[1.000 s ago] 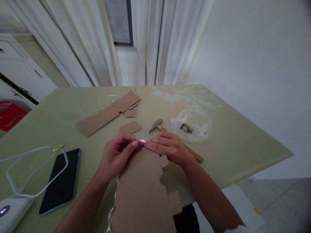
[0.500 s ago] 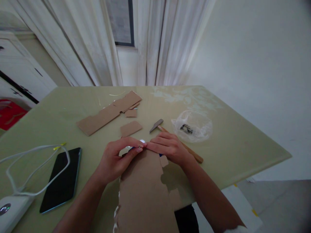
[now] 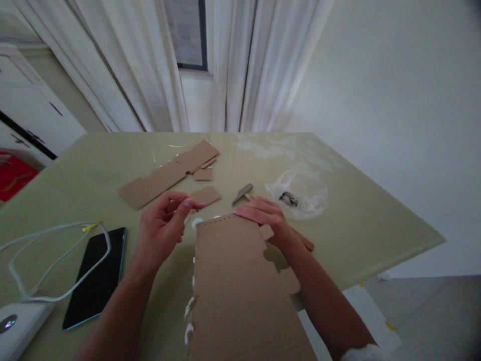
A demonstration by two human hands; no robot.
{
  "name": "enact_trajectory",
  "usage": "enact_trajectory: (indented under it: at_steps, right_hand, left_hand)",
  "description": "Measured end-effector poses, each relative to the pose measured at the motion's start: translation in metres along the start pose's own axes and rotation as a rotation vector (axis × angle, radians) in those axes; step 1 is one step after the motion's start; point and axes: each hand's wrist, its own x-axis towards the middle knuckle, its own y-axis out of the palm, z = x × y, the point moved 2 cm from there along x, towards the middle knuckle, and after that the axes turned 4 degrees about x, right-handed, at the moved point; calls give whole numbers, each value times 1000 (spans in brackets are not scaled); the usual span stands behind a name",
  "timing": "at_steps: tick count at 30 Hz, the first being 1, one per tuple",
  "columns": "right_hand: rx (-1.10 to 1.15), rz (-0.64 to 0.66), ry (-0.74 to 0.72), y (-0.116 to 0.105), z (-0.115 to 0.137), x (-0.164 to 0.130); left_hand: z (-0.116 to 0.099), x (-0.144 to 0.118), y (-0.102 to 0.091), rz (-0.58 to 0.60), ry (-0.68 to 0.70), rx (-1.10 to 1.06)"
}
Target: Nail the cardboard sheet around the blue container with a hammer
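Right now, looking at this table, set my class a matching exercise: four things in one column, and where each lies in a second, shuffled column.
Things:
1. phone
2. hammer
3. plastic bag
4. large cardboard sheet

Places:
A. under the right hand, reaching over the table's near edge
B. right of the hammer, with small dark pieces inside
C. left of the left hand, beside a white cable
D. head just beyond the right hand's fingers

Pairs: 1-C, 2-D, 3-B, 4-A
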Motion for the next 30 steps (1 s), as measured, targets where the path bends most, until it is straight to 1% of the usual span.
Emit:
enact_trajectory:
  at_steps: [2,3,4,6,8,10,12,16,18,20,22,23,24,25,27,29,30]
  right_hand:
    - [-8,-27,26,-1,1,1]
    - [-17,-36,26,-2,1,1]
    - [-25,-40,21,-2,2,1]
    - [-32,-34,8,-1,1,1]
    - [-41,-31,-4,-1,1,0]
    - [-50,-24,1,-1,1,0]
    - [-53,-19,8,-1,2,0]
    - [-56,-14,-3,-1,2,0]
    - [-67,-18,-28,0,2,1]
    - [-85,-19,-53,2,4,1]
    - [-113,-14,-72,4,6,1]
    - [-128,-9,-80,4,8,1]
    - [-140,-4,-87,5,9,0]
    - [-148,2,-94,5,10,0]
    - [-152,18,-108,6,10,-1]
    - [-151,27,-112,7,8,-3]
    - [-151,23,-109,7,7,-3]
  left_hand:
    - [7,7,-8,-80,-23,150]
    - [12,11,-12,-98,-33,274]
    - [17,15,-15,-84,-42,417]
    - [27,21,-20,-13,-67,698]
    - [37,23,-22,60,-117,885]
    - [45,23,-23,113,-166,974]
    - [50,22,-23,143,-186,1001]
    - [56,23,-25,165,-200,992]
    - [52,24,-25,135,-155,955]
    - [41,22,-22,33,-28,859]
    - [23,15,-17,-74,138,671]
    - [14,11,-13,-87,213,545]
    - [5,6,-8,-52,277,418]
    - [-2,1,-3,24,317,312]
    - [-10,-6,6,200,348,198]
    - [-10,-10,13,334,302,198]
    - [-9,-10,14,360,256,210]
